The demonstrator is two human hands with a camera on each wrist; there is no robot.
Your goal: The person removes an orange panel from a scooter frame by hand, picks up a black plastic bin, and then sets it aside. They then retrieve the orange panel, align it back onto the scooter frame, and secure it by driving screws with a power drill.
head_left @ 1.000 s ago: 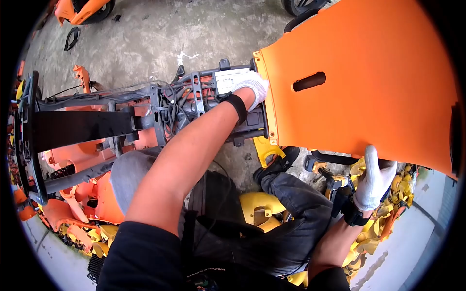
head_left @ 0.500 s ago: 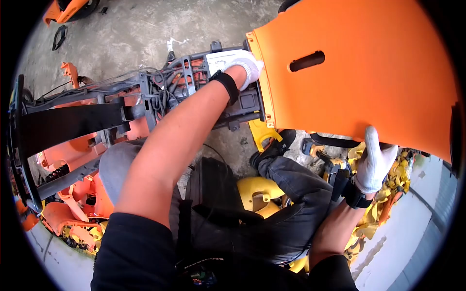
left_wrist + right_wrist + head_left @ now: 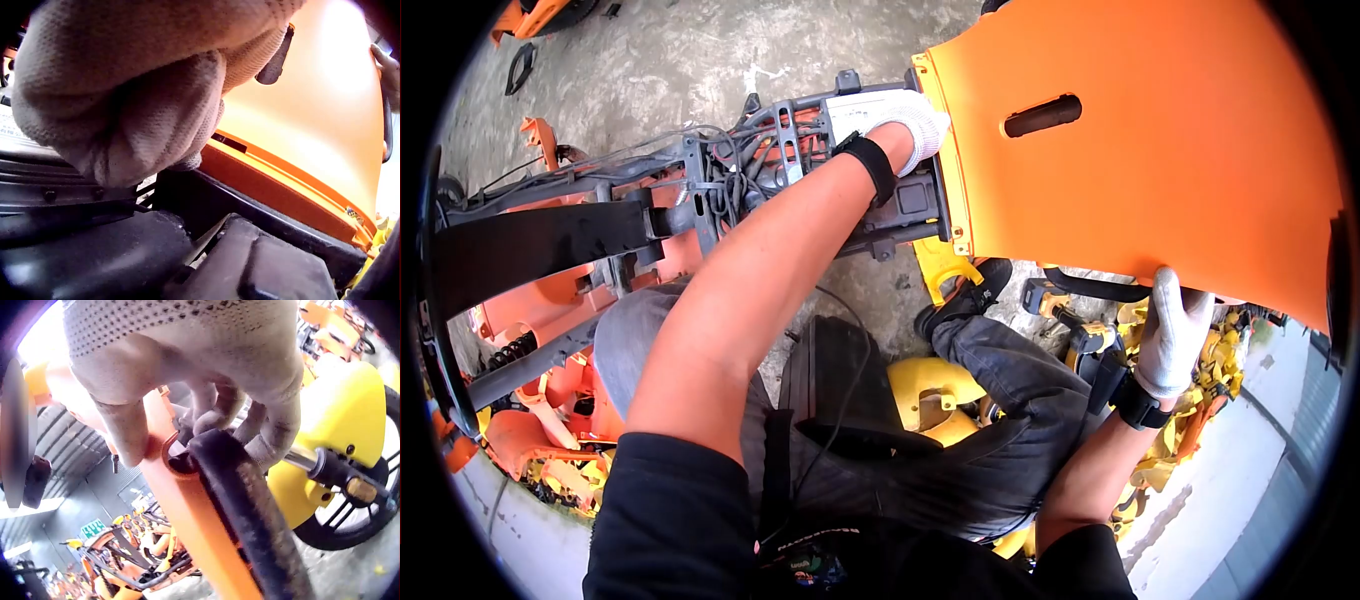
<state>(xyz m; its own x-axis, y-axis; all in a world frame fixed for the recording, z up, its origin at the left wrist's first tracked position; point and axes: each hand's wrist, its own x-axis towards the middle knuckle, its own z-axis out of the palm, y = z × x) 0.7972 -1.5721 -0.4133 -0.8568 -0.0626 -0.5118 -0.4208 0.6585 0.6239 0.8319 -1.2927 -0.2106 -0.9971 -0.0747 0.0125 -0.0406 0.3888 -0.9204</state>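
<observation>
A large orange body panel point(image 3: 1140, 180) with a slot in it is at the upper right of the head view, against the end of a dark vehicle frame point(image 3: 800, 145). My gloved left hand point(image 3: 918, 125) grips the panel's frame-side edge, beside a white labelled box point(image 3: 860, 108). In the left wrist view its fingers point(image 3: 169, 119) curl at that edge, their tips partly hidden. Lower right, my gloved right hand point(image 3: 1175, 335) holds the panel's near edge. The right wrist view has its thumb point(image 3: 128, 434) on the orange surface and its fingers curled by a black padded bar point(image 3: 244, 506).
A cordless power tool point(image 3: 1070, 315) stands near my leg, below the panel. Yellow body parts point(image 3: 935, 390) lie between my legs, with more heaped at the right. Loose cables point(image 3: 735, 185) run over the frame. Orange parts point(image 3: 565, 410) are at the lower left.
The head view has shifted, so the frame and panel appear slightly higher and further left than a second ago. Both hands stay at the same edges of the panel.
</observation>
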